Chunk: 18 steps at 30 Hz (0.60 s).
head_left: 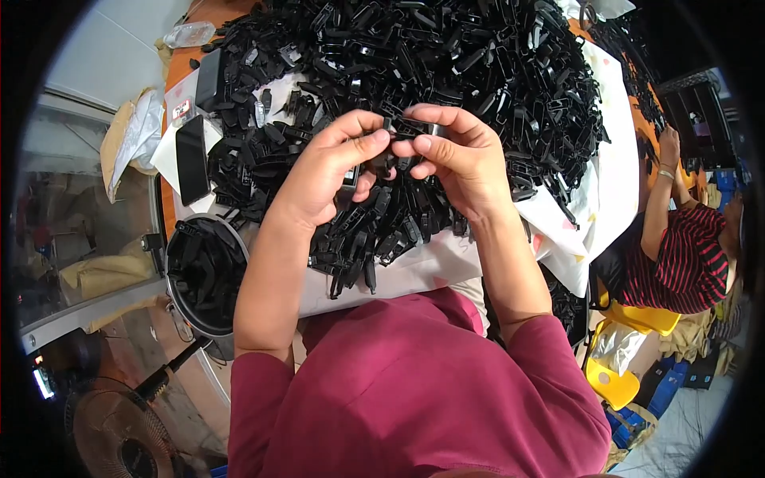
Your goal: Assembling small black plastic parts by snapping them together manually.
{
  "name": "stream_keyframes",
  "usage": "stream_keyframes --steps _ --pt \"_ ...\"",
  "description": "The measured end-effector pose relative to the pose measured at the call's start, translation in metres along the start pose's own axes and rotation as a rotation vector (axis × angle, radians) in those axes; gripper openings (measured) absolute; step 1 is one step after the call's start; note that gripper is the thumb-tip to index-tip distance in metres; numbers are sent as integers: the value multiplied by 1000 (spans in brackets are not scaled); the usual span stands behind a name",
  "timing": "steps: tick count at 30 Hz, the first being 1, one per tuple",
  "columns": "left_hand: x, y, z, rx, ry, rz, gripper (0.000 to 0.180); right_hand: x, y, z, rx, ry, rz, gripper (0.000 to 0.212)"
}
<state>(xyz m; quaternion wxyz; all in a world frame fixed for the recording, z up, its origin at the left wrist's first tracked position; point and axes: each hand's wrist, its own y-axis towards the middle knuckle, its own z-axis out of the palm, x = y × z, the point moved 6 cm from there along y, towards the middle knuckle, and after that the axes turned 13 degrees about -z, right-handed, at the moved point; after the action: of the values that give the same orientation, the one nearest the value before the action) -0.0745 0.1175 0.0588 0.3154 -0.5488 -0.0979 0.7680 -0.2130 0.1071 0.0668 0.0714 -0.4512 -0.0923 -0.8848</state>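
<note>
In front of my chest, above a large heap of small black plastic parts (510, 64), my two hands meet. A small black plastic part (412, 127) is held between them; its exact kind is hard to make out. My left hand (331, 163) is closed, with thumb and forefinger pinching the part's left end. My right hand (470, 159) pinches the right end between thumb and fingers. Beneath my left fingers shows a dark piece with a pale edge (351, 177); whether it is held or lies in the heap cannot be told. The fingers partly cover the part.
White sheeting (610, 159) covers the orange table. A black phone (191, 159) and clear plastic packaging (190, 34) lie at the left. Below them stands a bucket (173, 271) of black parts, near a fan (119, 430). At right, a person in a striped shirt (677, 259) works beside yellow chairs (613, 388).
</note>
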Motion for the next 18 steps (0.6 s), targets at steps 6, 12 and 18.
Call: stream_keyframes --steps 6,12,18 --pt "6 -11 -2 222 -106 114 43 21 -7 3 -22 -330 -148 26" --pt "4 -16 7 95 61 206 43 15 -19 8 74 -276 -236 29" --pt "-20 -36 9 -227 446 654 30 29 -28 13 168 -567 -534 26"
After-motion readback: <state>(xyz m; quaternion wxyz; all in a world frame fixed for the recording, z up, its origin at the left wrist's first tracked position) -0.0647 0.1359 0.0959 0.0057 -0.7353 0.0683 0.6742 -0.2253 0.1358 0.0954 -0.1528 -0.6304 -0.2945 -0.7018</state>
